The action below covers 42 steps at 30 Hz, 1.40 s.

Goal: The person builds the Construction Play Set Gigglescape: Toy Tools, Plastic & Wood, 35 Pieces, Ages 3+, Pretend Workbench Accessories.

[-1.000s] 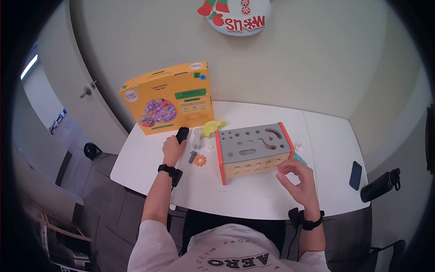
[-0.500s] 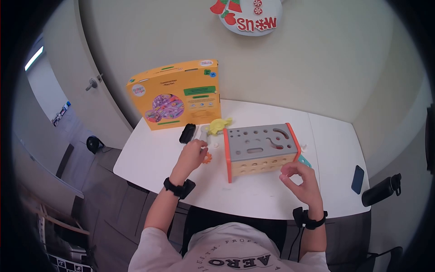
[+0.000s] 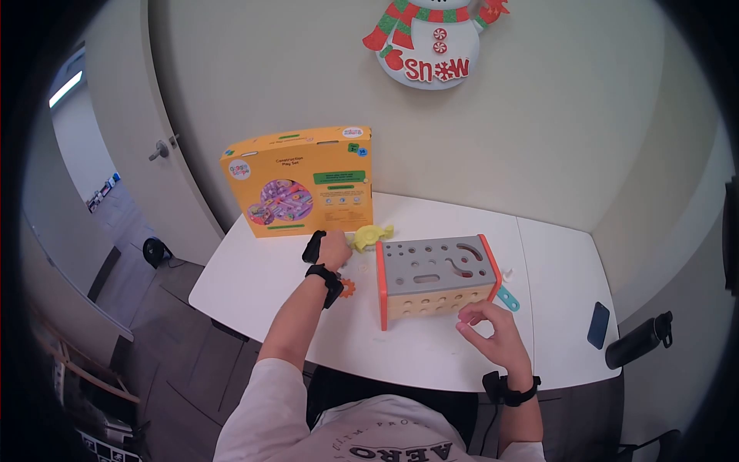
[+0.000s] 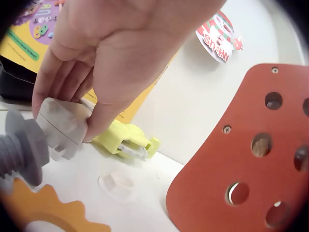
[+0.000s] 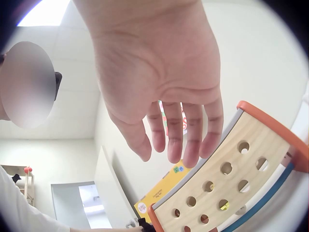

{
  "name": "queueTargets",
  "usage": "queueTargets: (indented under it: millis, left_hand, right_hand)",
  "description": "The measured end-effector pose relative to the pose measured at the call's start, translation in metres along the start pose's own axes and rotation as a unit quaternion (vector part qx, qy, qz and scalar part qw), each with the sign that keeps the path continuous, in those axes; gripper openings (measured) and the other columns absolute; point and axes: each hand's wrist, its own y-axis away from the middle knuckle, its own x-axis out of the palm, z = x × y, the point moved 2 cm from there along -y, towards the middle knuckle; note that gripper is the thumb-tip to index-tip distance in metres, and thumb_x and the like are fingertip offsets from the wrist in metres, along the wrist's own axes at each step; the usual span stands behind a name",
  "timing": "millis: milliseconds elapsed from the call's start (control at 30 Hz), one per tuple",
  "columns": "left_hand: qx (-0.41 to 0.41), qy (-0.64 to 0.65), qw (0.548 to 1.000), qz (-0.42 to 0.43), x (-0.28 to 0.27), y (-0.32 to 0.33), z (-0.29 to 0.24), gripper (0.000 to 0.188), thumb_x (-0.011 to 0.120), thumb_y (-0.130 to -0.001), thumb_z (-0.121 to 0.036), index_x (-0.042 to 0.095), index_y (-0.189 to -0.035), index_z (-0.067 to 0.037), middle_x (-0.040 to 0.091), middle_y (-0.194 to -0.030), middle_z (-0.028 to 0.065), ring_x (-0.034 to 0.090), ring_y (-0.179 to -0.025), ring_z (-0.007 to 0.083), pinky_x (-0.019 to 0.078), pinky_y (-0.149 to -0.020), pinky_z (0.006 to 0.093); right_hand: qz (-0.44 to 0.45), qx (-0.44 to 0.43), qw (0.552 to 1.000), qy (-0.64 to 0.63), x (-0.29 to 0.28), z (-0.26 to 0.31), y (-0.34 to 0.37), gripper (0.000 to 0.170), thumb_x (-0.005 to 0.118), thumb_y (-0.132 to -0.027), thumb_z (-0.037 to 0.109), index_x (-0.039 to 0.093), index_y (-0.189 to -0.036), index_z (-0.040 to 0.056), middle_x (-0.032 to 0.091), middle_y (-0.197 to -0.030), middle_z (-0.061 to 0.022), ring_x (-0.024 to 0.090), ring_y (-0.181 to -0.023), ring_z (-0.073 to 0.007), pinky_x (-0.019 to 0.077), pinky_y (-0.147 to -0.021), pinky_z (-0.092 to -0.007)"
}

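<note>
My left hand [image 3: 333, 250] is at the table left of the toy workbench [image 3: 439, 266]. In the left wrist view its thumb and fingers grip a light grey toy piece [image 4: 63, 126]; the rest of that piece is hidden. Close by lie a dark grey toy bolt [image 4: 30, 147], an orange gear [image 4: 58, 208], a white nut [image 4: 117, 186] and a yellow toy part [image 4: 123, 137]. My right hand [image 3: 496, 335] hovers before the workbench's front right corner, fingers loosely bent, nothing in them. The workbench has a grey holed top, wooden front and orange-red end panels.
A yellow play set box [image 3: 300, 185] stands at the back left, with a black case [image 3: 314, 246] before it. A teal strip [image 3: 508, 299] lies beyond the workbench's right end. Farther right are a phone [image 3: 598, 325] and a black bottle [image 3: 639, 340].
My left hand went from the black case, over the small parts, to the light grey piece, which it now grips. The black case stays on the table. My right hand keeps nearly the same pose.
</note>
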Motion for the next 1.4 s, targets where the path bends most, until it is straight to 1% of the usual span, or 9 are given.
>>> queueTargets:
  millis: [200, 267, 400, 500, 633, 867, 1067, 1267, 1400]
  left_hand:
    - [0.007, 0.071, 0.996, 0.045, -0.051, 0.013, -0.019, 0.033, 0.081, -0.082, -0.017, 0.071, -0.102, 0.007, 0.072, -0.099, 0.0275, 0.073, -0.101, 0.0419, 0.0596, -0.087, 0.0434]
    - [0.058, 0.169, 0.983, 0.046, -0.069, 0.013, -0.027, 0.041, 0.081, -0.086, -0.018, 0.067, -0.115, 0.007, 0.071, -0.108, 0.0255, 0.074, -0.104, 0.0367, 0.0594, -0.087, 0.0398]
    - [0.15, 0.449, 0.88, 0.034, -0.101, 0.032, -0.066, 0.058, 0.075, -0.095, -0.014, 0.048, -0.142, 0.004, 0.066, -0.127, 0.0207, 0.071, -0.112, 0.0275, 0.058, -0.091, 0.0344]
    - [0.242, 0.483, 0.839, 0.072, -0.11, 0.048, -0.098, 0.069, 0.068, -0.098, -0.006, 0.031, -0.155, -0.005, 0.06, -0.137, 0.0193, 0.069, -0.117, 0.0276, 0.0573, -0.095, 0.0356]
    - [0.318, 0.437, 0.835, 0.105, -0.103, 0.058, -0.108, 0.07, 0.065, -0.095, 0.003, 0.032, -0.156, -0.01, 0.056, -0.137, 0.0206, 0.069, -0.119, 0.0305, 0.0575, -0.101, 0.0395]
    - [0.296, 0.473, 0.816, 0.148, -0.09, 0.067, -0.107, 0.063, 0.065, -0.095, 0.005, 0.038, -0.15, -0.01, 0.057, -0.134, 0.0156, 0.069, -0.115, 0.0252, 0.058, -0.095, 0.0345]
    - [0.354, 0.395, 0.846, 0.058, -0.092, 0.083, -0.107, 0.063, 0.069, -0.094, 0.003, 0.04, -0.148, -0.012, 0.062, -0.132, 0.0113, 0.068, -0.119, 0.025, 0.0552, -0.094, 0.0337]
    - [0.291, 0.41, 0.858, 0.103, -0.088, 0.08, -0.104, 0.073, 0.079, -0.087, 0.005, 0.042, -0.148, -0.012, 0.06, -0.14, 0.0114, 0.065, -0.127, 0.0232, 0.0511, -0.107, 0.0352]
    - [0.318, 0.399, 0.857, 0.075, -0.085, 0.081, -0.104, 0.068, 0.069, -0.091, 0.007, 0.04, -0.149, -0.014, 0.061, -0.131, 0.0125, 0.067, -0.123, 0.0253, 0.0533, -0.088, 0.031]
  right_hand:
    - [0.01, -0.001, 1.0, 0.002, 0.001, -0.001, -0.002, 0.02, 0.08, -0.09, 0.012, 0.071, -0.106, 0.0023, 0.073, -0.099, -0.008, 0.07, -0.088, -0.0202, 0.0554, -0.08, -0.0313]
    - [0.015, 0.0, 1.0, 0.001, 0.003, -0.001, -0.002, 0.02, 0.08, -0.09, 0.012, 0.071, -0.106, 0.0022, 0.073, -0.099, -0.0082, 0.07, -0.088, -0.0206, 0.0554, -0.08, -0.0315]
    - [0.022, -0.003, 1.0, 0.003, 0.008, 0.001, -0.002, 0.021, 0.08, -0.09, 0.012, 0.071, -0.106, 0.0022, 0.073, -0.099, -0.0085, 0.07, -0.088, -0.0212, 0.0553, -0.08, -0.0319]
    - [0.028, -0.008, 1.0, 0.008, 0.008, 0.005, -0.001, 0.021, 0.08, -0.091, 0.012, 0.071, -0.106, 0.0023, 0.074, -0.1, -0.0088, 0.069, -0.088, -0.0214, 0.0552, -0.08, -0.0322]
    - [0.027, -0.014, 1.0, 0.008, 0.009, 0.01, 0.002, 0.021, 0.08, -0.091, 0.013, 0.071, -0.107, 0.0025, 0.074, -0.1, -0.0093, 0.069, -0.088, -0.0216, 0.0553, -0.08, -0.0324]
    - [0.033, -0.016, 0.999, 0.011, 0.01, 0.01, 0.0, 0.02, 0.08, -0.091, 0.013, 0.07, -0.106, 0.0022, 0.074, -0.099, -0.0095, 0.069, -0.087, -0.0222, 0.0555, -0.078, -0.0328]
    - [0.036, -0.021, 0.999, 0.015, 0.012, 0.01, 0.002, 0.021, 0.08, -0.091, 0.013, 0.07, -0.106, 0.002, 0.074, -0.098, -0.0096, 0.07, -0.086, -0.023, 0.0555, -0.078, -0.0329]
    - [0.04, -0.026, 0.999, 0.012, 0.012, 0.007, 0.002, 0.022, 0.079, -0.091, 0.013, 0.07, -0.107, 0.0022, 0.074, -0.098, -0.0096, 0.07, -0.086, -0.023, 0.0555, -0.077, -0.0328]
    - [0.034, -0.021, 0.999, 0.015, 0.005, 0.002, 0.002, 0.022, 0.079, -0.091, 0.013, 0.069, -0.107, 0.0023, 0.074, -0.099, -0.0089, 0.071, -0.086, -0.0217, 0.0557, -0.077, -0.0324]
